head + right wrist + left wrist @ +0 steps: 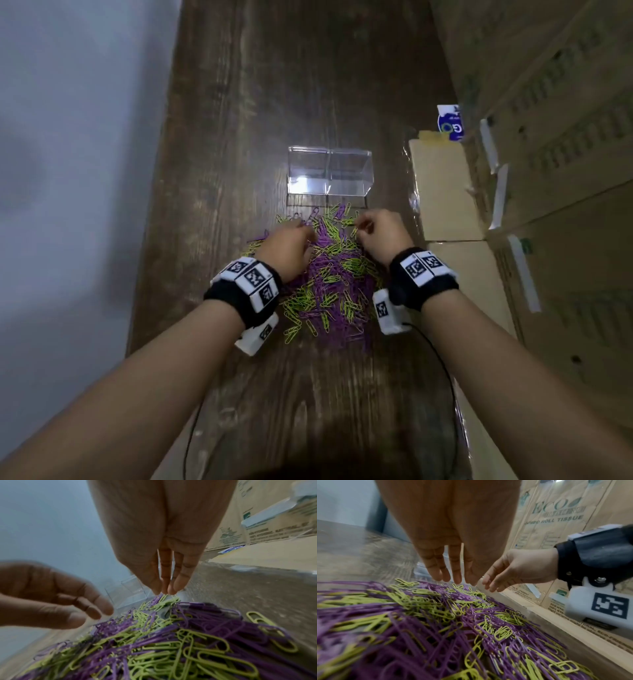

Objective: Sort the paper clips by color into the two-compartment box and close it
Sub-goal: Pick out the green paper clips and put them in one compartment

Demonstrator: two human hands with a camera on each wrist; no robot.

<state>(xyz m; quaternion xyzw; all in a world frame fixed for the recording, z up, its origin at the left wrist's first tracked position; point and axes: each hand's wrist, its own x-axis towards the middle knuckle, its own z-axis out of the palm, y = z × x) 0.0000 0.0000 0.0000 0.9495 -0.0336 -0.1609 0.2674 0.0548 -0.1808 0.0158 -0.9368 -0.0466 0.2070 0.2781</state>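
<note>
A mixed pile of purple and yellow-green paper clips (329,277) lies on the wooden table (274,85). Just beyond it stands the clear two-compartment box (329,171), with nothing inside as far as I can see. My left hand (303,224) hovers over the pile's far left edge; its fingers (453,574) point down, straight and loose, holding nothing. My right hand (358,228) is at the pile's far right edge, and its fingertips (164,591) pinch a yellow-green clip (174,597) still among other clips. The box (126,592) shows faintly behind both hands.
Printed cardboard cartons (555,164) line the table's right side, with a flat cardboard piece (445,195) and a blue-and-white card (450,123) beside them. The table's left edge (154,240) drops off to a pale floor. A black cable (445,370) trails from my right wrist.
</note>
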